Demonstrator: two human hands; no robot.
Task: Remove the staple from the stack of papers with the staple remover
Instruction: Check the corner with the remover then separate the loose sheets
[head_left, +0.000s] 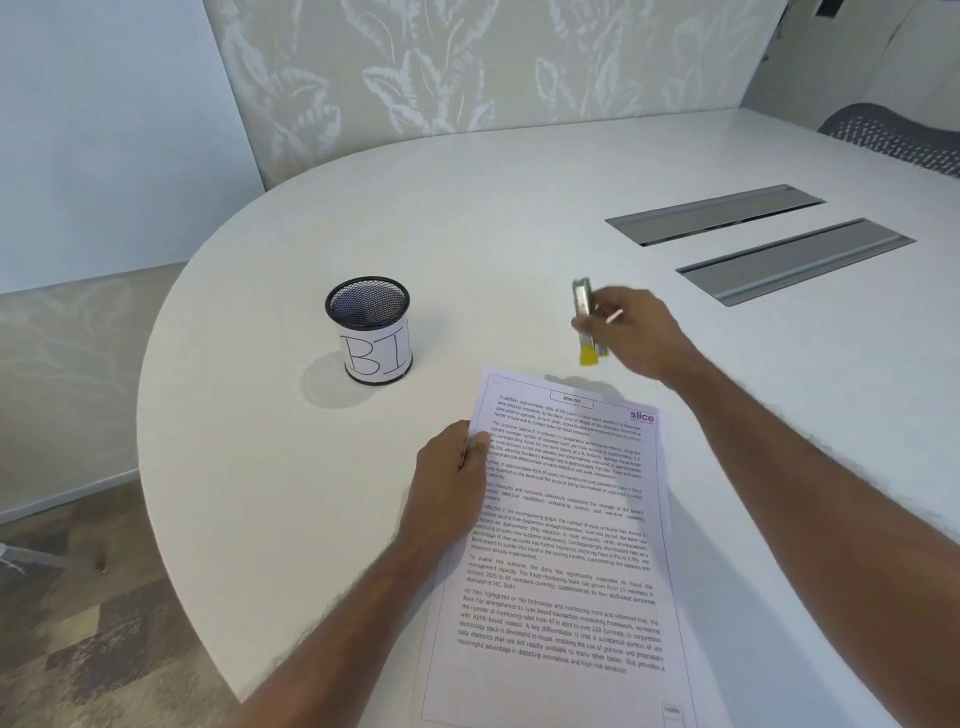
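Observation:
A stack of printed papers (566, 545) lies on the white table (467, 218), its top edge pointing away from me. My left hand (447, 483) grips the stack's left edge near the upper corner. My right hand (631, 332) is raised just beyond the top of the papers and holds a slim metal staple remover (584, 322) with a yellow end, held upright and blurred by motion. The staple itself is too small to make out.
A black mesh cup (371, 330) with a paper label reading "BI" stands to the left of the papers. Two grey cable-tray lids (717, 213) (795, 260) are set into the table at the back right. A mesh chair back (898, 135) shows at the far right.

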